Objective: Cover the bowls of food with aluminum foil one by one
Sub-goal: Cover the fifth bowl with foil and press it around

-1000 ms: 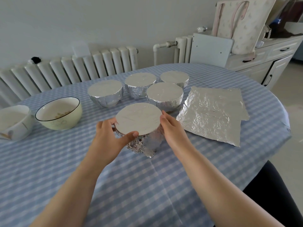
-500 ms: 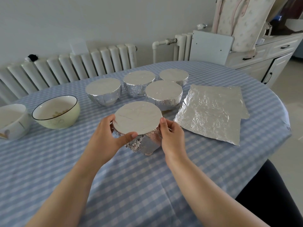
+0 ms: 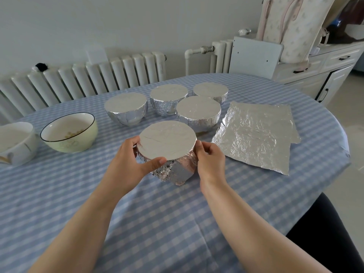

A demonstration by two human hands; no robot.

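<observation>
A foil-covered bowl [image 3: 167, 140] stands at the table's middle, its foil stretched flat over the top and crumpled down the sides. My left hand [image 3: 128, 164] grips its left side, thumb on the near rim. My right hand [image 3: 210, 160] grips the foil on the right side with curled fingers. Behind it stand several more foil-covered bowls, the nearest [image 3: 198, 112] just beyond. A green uncovered bowl [image 3: 69, 133] and a white uncovered bowl [image 3: 15, 142] sit at the left. Loose foil sheets [image 3: 256, 134] lie flat at the right.
The round table wears a blue checked cloth [image 3: 157, 223]. A white radiator [image 3: 88, 79] runs along the wall behind. A white cabinet [image 3: 319, 71] with a bag on top stands at the back right. The table's edge curves away at the right.
My right hand has curled in tighter against the bowl's right side. My left hand keeps its hold. The view has shifted slightly.
</observation>
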